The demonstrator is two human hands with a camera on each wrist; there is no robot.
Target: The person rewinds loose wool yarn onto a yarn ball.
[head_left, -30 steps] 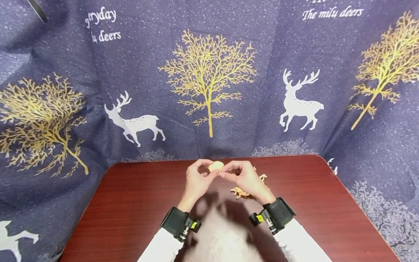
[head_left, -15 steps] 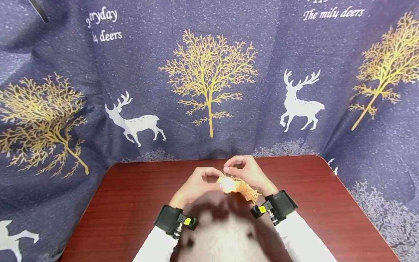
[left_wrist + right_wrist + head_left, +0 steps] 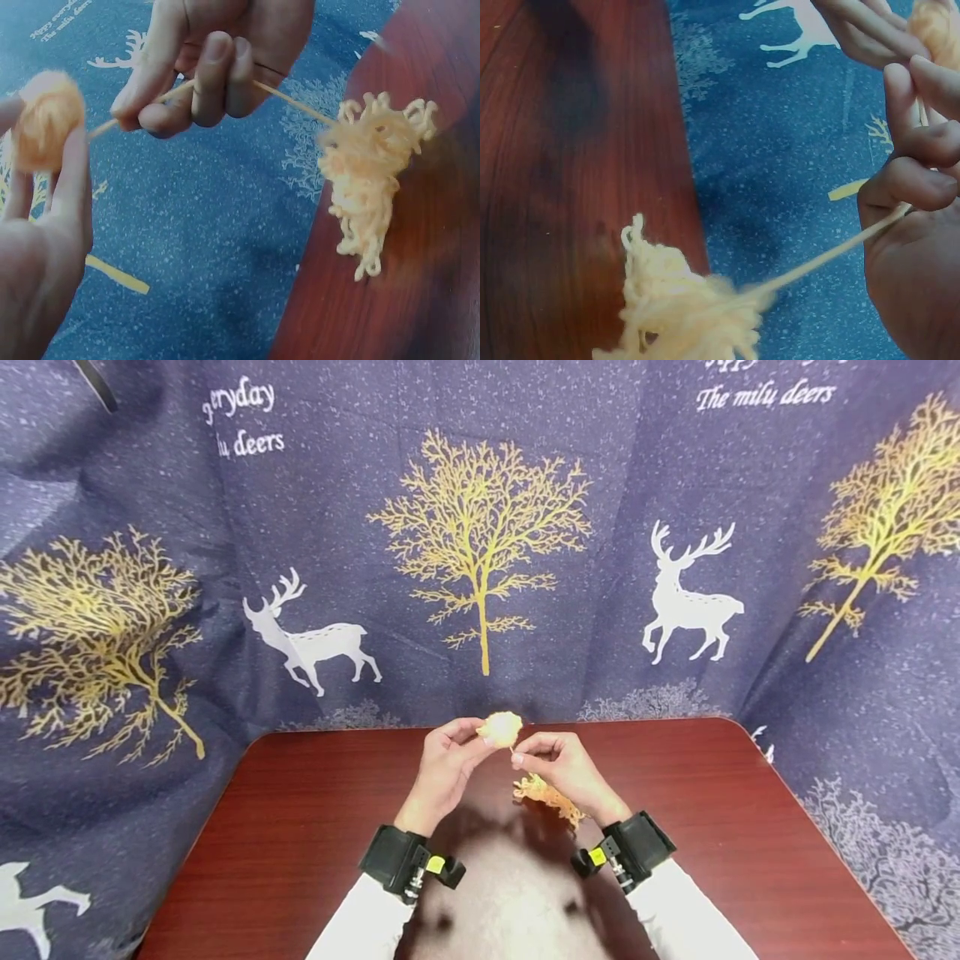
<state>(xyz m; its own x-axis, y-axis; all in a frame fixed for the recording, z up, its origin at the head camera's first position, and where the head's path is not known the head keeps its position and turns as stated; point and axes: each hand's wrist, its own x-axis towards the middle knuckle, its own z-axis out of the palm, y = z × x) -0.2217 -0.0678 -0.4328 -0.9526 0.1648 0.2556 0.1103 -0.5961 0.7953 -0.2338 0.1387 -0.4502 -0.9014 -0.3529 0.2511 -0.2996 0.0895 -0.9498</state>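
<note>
My left hand [image 3: 438, 777] holds a small round ball of pale orange yarn [image 3: 49, 120] between thumb and fingers. From the ball a single strand [image 3: 103, 129] runs to my right hand [image 3: 566, 770], which pinches it between thumb and index finger. In the right wrist view the strand also passes under the curled lower fingers [image 3: 909, 183]. It leads on to a loose, loopy bundle of the same yarn [image 3: 367, 180], below my right hand in the head view [image 3: 547, 797].
The reddish-brown table [image 3: 315, 810] lies under both hands. Behind its far edge hangs a dark blue cloth [image 3: 600, 485] printed with white deer and golden trees. Black camera straps [image 3: 393, 860] sit on both wrists.
The ball first came down toward the loose bundle, then rose back up and left in my left hand. My right hand went up, then down again, still pinching the strand.
</note>
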